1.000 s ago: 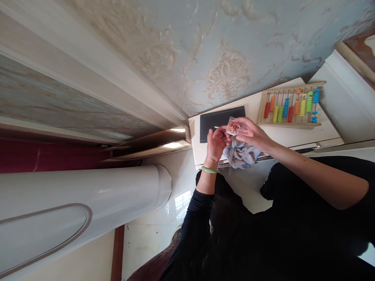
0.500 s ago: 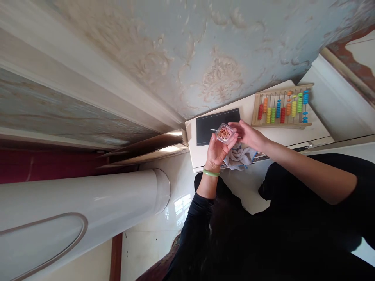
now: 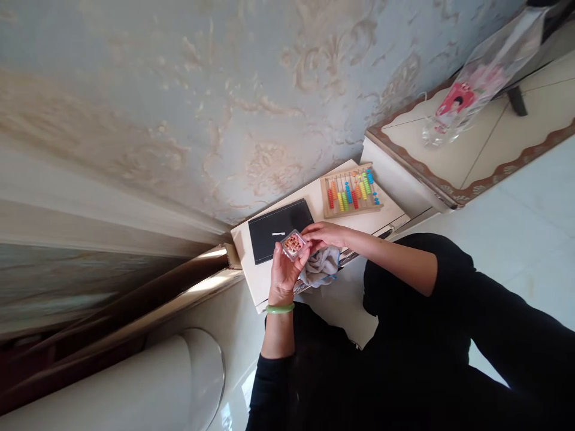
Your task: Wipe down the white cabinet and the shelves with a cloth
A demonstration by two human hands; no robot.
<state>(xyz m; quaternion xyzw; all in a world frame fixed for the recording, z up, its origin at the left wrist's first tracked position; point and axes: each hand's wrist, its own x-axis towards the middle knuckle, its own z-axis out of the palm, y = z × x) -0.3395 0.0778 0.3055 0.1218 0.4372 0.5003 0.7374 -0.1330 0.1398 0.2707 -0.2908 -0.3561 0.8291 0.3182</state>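
Box: small square clear plastic box (image 3: 293, 245), with reddish-brown bits inside too small to identify, held above the black flat case (image 3: 274, 236)
Left hand (image 3: 284, 278): fingers curled narrowly around the box, jade bangle (image 3: 280, 308) on the wrist
Right hand (image 3: 324, 234): fingers extended, tips at the box's edge, firmness of grip unclear
Near hands: crumpled grey cloth (image 3: 320, 267) on the white bench (image 3: 309, 206)
Beyond: wooden abacus (image 3: 350, 191) with colourful beads

above the white cabinet top (image 3: 372, 220), a hand could pass rightward along the near edge, in front of the wooden abacus (image 3: 350, 194). the black laptop (image 3: 279, 238) lies flat at left, low enough to pass over. the patterned wall (image 3: 202, 108) blocks the far side, a brown panel (image 3: 211, 269) the left; the grey cloth (image 3: 320, 267) bulges up near.
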